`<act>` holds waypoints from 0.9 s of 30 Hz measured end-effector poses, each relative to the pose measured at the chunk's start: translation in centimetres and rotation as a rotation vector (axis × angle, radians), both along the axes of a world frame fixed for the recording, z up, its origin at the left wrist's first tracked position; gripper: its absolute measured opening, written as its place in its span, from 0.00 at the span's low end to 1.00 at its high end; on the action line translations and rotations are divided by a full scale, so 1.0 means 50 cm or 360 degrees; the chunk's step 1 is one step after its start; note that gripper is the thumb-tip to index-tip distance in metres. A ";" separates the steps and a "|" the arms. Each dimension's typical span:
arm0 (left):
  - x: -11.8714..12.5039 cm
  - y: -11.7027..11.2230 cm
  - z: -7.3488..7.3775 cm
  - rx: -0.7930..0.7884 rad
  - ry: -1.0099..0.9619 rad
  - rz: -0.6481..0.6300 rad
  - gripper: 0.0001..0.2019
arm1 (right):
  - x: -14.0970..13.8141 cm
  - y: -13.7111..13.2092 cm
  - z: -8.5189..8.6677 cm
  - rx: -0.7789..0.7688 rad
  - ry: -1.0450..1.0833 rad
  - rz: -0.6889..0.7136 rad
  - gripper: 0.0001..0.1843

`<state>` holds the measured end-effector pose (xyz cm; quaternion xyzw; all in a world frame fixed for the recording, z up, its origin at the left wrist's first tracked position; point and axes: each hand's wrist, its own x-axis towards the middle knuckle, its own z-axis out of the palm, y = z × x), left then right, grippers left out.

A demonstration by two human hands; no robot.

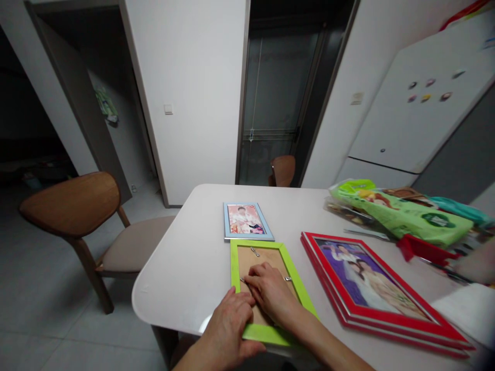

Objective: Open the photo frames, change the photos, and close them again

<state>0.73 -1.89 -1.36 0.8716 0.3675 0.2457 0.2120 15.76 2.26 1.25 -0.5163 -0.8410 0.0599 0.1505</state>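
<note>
Pale table [185,273], white wall [197,77] behind. Left hand [231,320] was loosely curled, thumb spread, over near-left corner of green frame [297,278]; right hand [273,292] had fingers bunched at its left side, grip unclear. Frame lay tan backing [270,256] up, near table edge.

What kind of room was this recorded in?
Probably a home dining area: a pale table, a wooden chair with a padded seat, and a white refrigerator with small magnets on its door.

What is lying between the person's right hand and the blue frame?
The far part of the green frame, with a metal clip on its back, lies there; the head view shows this.
</note>
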 end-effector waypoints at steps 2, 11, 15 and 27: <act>0.000 0.001 0.003 -0.0019 0.0011 -0.0001 0.19 | 0.000 -0.003 -0.002 -0.0002 -0.0018 0.0053 0.14; -0.004 0.000 -0.003 -0.0010 -0.0021 0.0003 0.19 | 0.007 0.016 0.010 -0.0062 0.0021 0.0044 0.12; -0.004 -0.001 -0.008 -0.0034 -0.0033 0.0036 0.21 | 0.023 0.085 0.001 -0.0003 0.0140 -0.0347 0.13; 0.001 -0.005 0.001 -0.0062 -0.0009 0.0100 0.22 | 0.024 0.151 -0.018 -0.0015 0.0203 -0.0655 0.13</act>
